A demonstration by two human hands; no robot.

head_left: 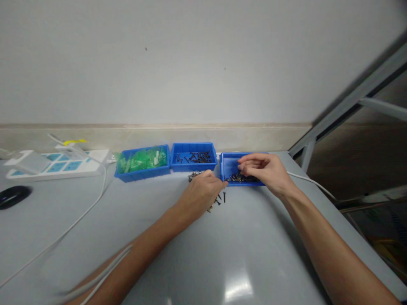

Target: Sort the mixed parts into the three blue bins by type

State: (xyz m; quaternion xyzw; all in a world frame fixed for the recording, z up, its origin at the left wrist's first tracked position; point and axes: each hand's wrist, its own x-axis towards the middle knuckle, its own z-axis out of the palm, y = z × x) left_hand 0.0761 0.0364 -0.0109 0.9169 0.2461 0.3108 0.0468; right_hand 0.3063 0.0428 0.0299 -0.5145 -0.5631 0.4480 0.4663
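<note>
My right hand [265, 171] hovers over the right blue bin [225, 163], its thumb and fingers pinched together. Whatever is between those fingertips is too small to make out. Dark screws [243, 177] lie in a heap along the front of that bin. My left hand [203, 190] is closed above the table, with its thumb and fingertips by the bin's front left corner. I cannot tell what it grips. Loose screws [219, 198] lie beneath and beside it, and a small pile of metal parts [192, 176] shows behind its knuckles, partly hidden.
A middle blue bin [179, 166] has scattered dark screws. Left of it, another blue bin [143, 174] contains a green plastic bag [144, 159]. Farther left are a white power strip [92, 169], a cable [85, 214] and a black object [14, 197]. A metal frame [356, 95] rises at right.
</note>
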